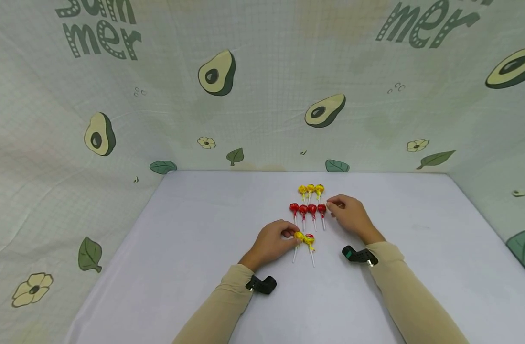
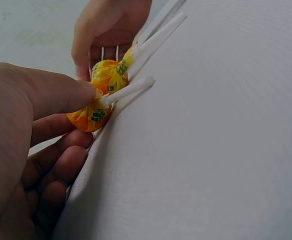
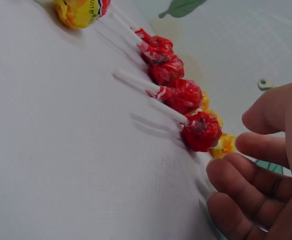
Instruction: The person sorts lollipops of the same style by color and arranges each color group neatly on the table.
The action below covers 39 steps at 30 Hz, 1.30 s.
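Note:
My left hand (image 1: 276, 243) pinches a yellow-wrapped lollipop (image 2: 92, 117) by its head between thumb and fingers, its white stick pointing toward me. Touching or close beside it lies a second yellow lollipop (image 1: 309, 239) with some red on its wrapper. Behind these is a row of several red lollipops (image 1: 312, 209), heads away from me. My right hand (image 1: 352, 217) is just right of the row's end, fingers loosely bent; in the right wrist view a gap separates them from the nearest red lollipop (image 3: 202, 132). Three yellow lollipops (image 1: 311, 188) form the farthest row.
Everything lies on a white table (image 1: 202, 215). A pale cloth (image 1: 266, 71) printed with avocados and leaves hangs behind its back edge and down the sides. Each wrist wears a black band (image 1: 261, 284).

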Tool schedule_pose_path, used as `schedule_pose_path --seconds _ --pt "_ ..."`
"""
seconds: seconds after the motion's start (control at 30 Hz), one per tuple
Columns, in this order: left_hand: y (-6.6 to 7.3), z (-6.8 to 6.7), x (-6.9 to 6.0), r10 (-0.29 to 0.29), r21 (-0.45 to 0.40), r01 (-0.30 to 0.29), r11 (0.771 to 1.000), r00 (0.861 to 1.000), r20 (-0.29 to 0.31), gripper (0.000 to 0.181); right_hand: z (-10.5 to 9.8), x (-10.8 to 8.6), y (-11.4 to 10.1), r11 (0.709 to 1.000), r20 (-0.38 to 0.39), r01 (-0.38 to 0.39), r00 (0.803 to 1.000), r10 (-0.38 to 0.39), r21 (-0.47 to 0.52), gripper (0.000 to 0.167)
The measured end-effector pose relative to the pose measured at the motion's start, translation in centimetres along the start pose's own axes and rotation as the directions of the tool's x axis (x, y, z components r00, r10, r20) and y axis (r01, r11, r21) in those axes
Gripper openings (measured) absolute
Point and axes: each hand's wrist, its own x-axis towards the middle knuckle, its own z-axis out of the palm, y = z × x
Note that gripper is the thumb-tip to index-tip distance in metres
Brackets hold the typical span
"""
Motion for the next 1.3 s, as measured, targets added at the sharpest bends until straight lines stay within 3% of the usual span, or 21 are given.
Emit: schedule_pose_path --seconds 0.33,0.6,0.87,1.3 --pt "0.0 0.0 -0.1 -0.008 -0.016 0.008 1.000 1.000 -0.021 0.020 -0.1 -1.7 -0.6 0.999 -0.037 0.023 0.999 -0.022 0.031 0.029" --pt "-0.2 0.2 0.0 0.016 -0.099 -0.026 0.995 0.995 -0.101 0.019 0.5 -3.6 -0.7 0.995 -0.057 0.069 0.996 -0.066 0.066 0.026" --pt "-0.5 -0.1 0.1 -0.032 -0.164 0.009 0.986 0.990 -0.136 0.022 1.4 -5.2 -1.1 0.993 -0.045 0.071 0.997 -0.067 0.092 0.020" --pt "-0.6 0.0 0.1 -0.008 -0.142 -0.014 0.990 0.987 -0.158 0.024 2.2 -5.8 -1.5 0.994 -0.013 0.067 0.998 -0.066 0.082 0.020"
